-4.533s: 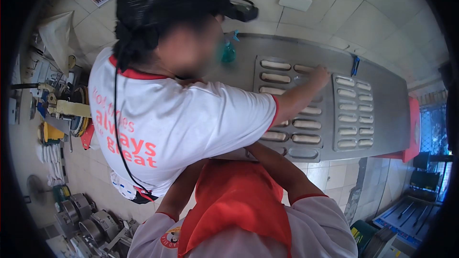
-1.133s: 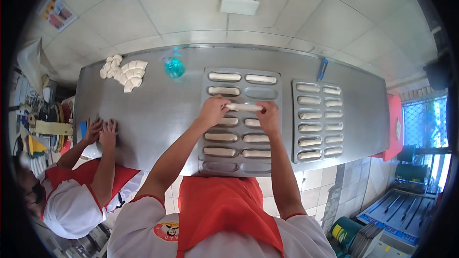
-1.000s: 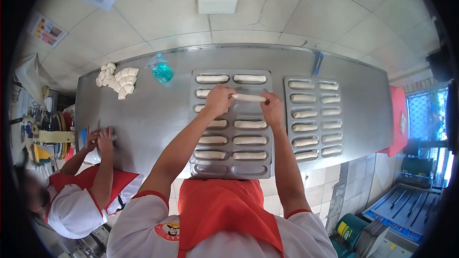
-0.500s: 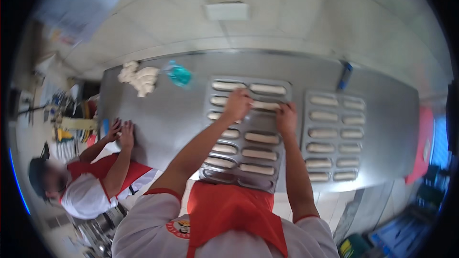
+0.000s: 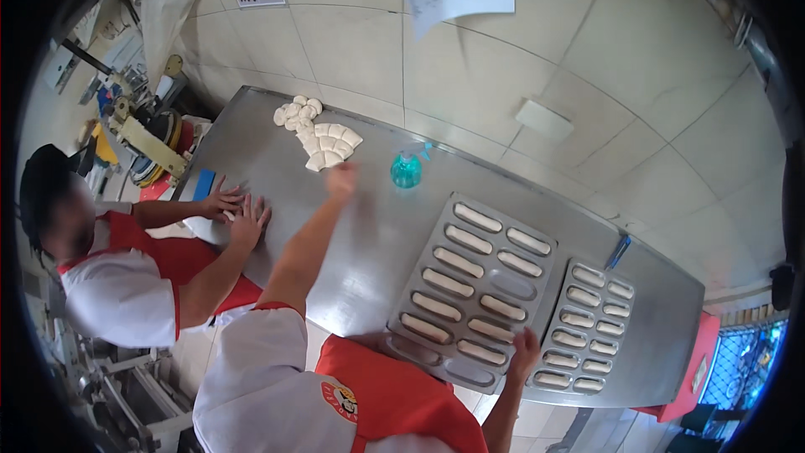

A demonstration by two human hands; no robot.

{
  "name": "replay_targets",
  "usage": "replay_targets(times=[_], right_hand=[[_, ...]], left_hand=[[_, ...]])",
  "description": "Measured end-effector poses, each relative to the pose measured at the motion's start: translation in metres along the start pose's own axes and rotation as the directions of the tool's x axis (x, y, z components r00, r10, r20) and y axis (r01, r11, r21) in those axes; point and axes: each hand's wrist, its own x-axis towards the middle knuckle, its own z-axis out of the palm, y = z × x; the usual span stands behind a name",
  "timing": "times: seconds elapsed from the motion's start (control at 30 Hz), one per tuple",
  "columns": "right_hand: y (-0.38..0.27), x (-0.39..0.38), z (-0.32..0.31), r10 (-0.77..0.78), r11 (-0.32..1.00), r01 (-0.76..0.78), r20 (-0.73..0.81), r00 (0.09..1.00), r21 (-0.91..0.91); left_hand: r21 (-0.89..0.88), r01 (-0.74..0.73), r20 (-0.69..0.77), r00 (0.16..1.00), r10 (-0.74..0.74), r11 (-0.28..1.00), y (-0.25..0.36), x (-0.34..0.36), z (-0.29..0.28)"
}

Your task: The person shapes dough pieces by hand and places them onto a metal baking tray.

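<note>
My left hand (image 5: 341, 181) is stretched out over the steel table, smeared by motion, just at the near edge of a slab of cut dough pieces (image 5: 332, 143). Whether it touches the dough I cannot tell. Several rounder dough pieces (image 5: 298, 112) lie behind that slab. My right hand (image 5: 525, 354) hangs at the right edge of the larger moulded baking tray (image 5: 537, 310), its fingers loosely apart with nothing visible in them. Dough logs (image 5: 448, 283) lie in most of this tray's hollows. One hollow (image 5: 511, 285) in its right column and the two nearest me are bare.
A second tray (image 5: 568, 327) with dough logs stands to the right, beside a blue object (image 5: 619, 252). A teal spray bottle (image 5: 406, 170) stands near the wall. On the left, a co-worker's hands (image 5: 239, 211) press on the steel table (image 5: 352, 273) near a blue block (image 5: 204, 185).
My view has swung left. Both hands have left the dough log in the larger tray: the left reached over to the cut dough, the right dropped to the tray's near right side.
</note>
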Motion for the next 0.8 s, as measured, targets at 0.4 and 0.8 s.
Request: replay_targets(times=[0.4, 0.8], right_hand=[[-0.066, -0.175, 0.207, 0.243, 0.964, -0.263, 0.250, 0.937, 0.049], [-0.046, -0.131, 0.311, 0.337, 0.706, -0.645, 0.663, 0.668, 0.291]], left_hand=[[-0.112, -0.239, 0.011, 0.970, 0.242, 0.964, -0.043, 0.015, -0.018], [-0.576, 0.087, 0.468, 0.850, 0.241, 0.813, -0.046, -0.226, -0.112]])
